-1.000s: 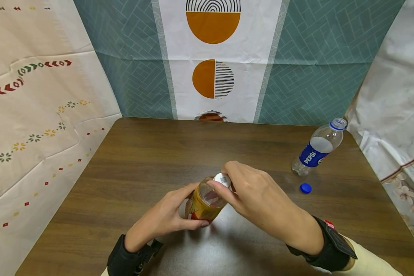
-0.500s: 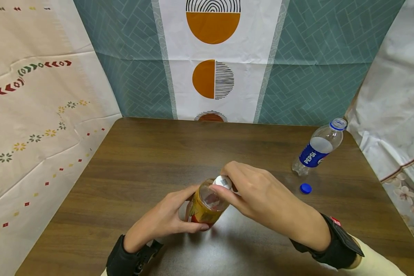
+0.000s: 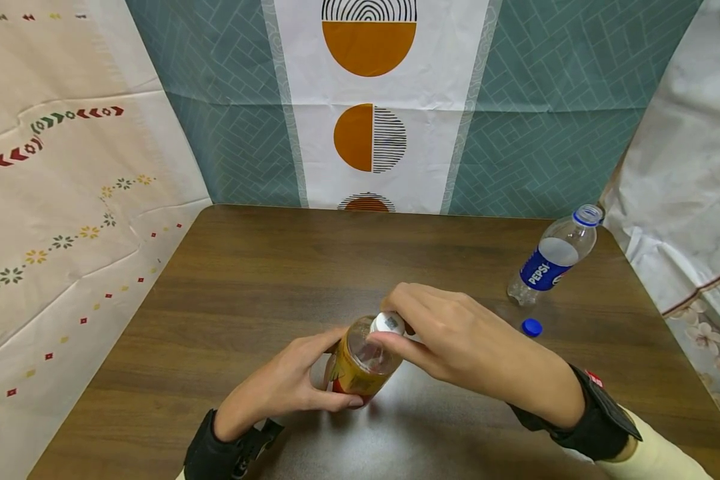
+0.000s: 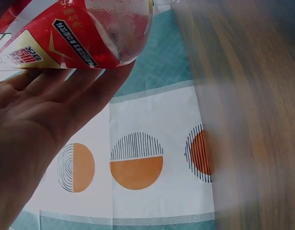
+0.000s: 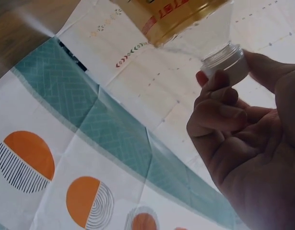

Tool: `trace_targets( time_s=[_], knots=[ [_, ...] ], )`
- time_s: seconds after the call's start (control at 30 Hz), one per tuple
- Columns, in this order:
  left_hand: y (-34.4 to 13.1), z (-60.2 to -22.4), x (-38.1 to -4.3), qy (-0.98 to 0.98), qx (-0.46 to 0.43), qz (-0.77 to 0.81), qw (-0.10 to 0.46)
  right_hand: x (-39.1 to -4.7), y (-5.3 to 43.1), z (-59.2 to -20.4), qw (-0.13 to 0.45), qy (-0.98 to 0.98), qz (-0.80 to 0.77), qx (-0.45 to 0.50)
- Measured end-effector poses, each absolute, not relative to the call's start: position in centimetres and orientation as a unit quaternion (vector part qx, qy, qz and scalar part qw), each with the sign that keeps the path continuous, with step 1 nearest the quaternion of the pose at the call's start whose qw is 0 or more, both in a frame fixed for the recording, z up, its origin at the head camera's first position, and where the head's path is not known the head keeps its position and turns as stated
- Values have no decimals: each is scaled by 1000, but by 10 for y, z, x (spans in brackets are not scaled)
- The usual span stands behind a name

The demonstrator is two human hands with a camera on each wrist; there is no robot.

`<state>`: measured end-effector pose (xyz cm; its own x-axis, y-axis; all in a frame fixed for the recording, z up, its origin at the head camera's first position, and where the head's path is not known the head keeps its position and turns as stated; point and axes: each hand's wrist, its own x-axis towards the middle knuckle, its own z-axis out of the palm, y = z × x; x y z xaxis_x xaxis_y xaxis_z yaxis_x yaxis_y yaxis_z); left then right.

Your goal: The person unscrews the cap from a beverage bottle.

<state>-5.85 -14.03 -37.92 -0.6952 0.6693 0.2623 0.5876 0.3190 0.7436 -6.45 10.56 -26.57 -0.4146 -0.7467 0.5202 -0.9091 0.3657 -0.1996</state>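
Note:
A clear drink bottle with a yellow-and-red label is held tilted over the table. My left hand grips its body, thumb on the near side and fingers round the far side. With thumb and fingertips, my right hand pinches the white cap at the bottle's mouth. Seen from the right wrist, the cap sits at the neck, just under a clear ring. In the left wrist view, the red label faces the camera above the fingers.
At the right of the wooden table stands an uncapped Pepsi bottle. A blue cap lies in front of it, close to my right forearm. Patterned cloths hang behind the table and along its sides.
The bottle and its white cap have shifted slightly towards me. My right wrist has moved a little to the right and down, while the fingers stay on the cap.

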Motion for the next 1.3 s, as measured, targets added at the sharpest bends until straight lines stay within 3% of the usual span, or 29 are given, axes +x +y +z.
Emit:
trace_targets(
  time_s=[0.57, 0.87, 1.3],
  knots=[
    [-135, -347, -45, 795, 407, 447, 57, -69, 110, -259, 141, -761, 246, 583],
    [-140, -375, -53, 792, 400, 455, 73, -68, 111, -253, 136, -748, 238, 604],
    [-134, -344, -44, 787, 399, 463, 80, -68, 114, -252, 124, -757, 229, 599]
  ],
)
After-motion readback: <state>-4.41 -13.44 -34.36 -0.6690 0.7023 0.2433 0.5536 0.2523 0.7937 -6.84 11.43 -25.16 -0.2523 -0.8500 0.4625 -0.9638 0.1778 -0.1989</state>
